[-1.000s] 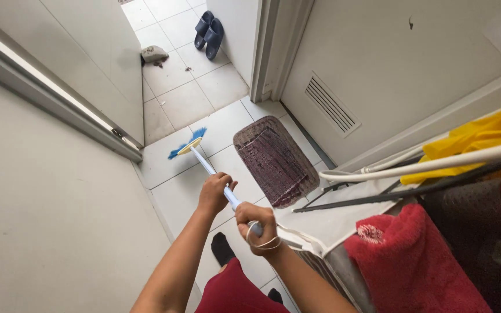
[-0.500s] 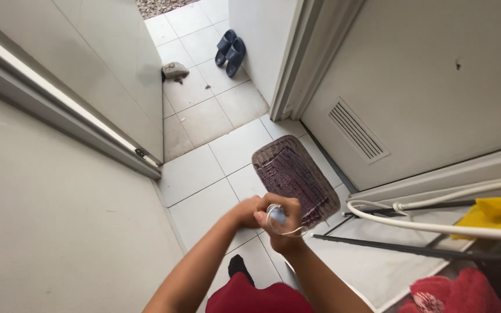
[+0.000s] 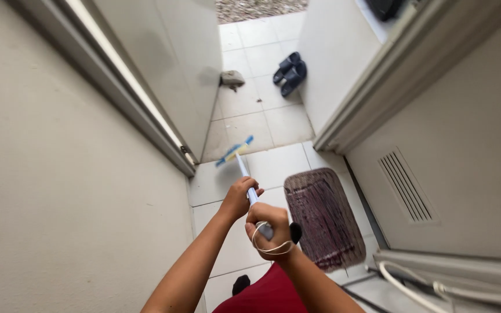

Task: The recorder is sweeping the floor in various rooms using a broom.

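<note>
Both my hands grip the pale blue handle of a broom (image 3: pixel 243 168). My left hand (image 3: pixel 239 197) holds the shaft lower down. Closer to me, my right hand (image 3: pixel 269 229) wraps the handle's top end, with a thin band around its wrist. The broom's blue and yellow head (image 3: pixel 233 152) rests on the white floor tiles (image 3: pixel 276 162) near the doorway threshold. A dark purple doormat (image 3: pixel 323 217) lies on the tiles just right of my hands.
An open white door (image 3: pixel 163 64) stands at the left. A pair of dark slippers (image 3: pixel 290 72) and a small grey lump (image 3: pixel 232 78) lie on the tiles beyond. A vented white door (image 3: pixel 407 185) is at the right, with rack tubes (image 3: pixel 436 284) below.
The view has tilted up toward the doorway. The broom head, hidden half a second ago, has moved forward to the threshold. The drying rack with red and yellow cloth has left the view.
</note>
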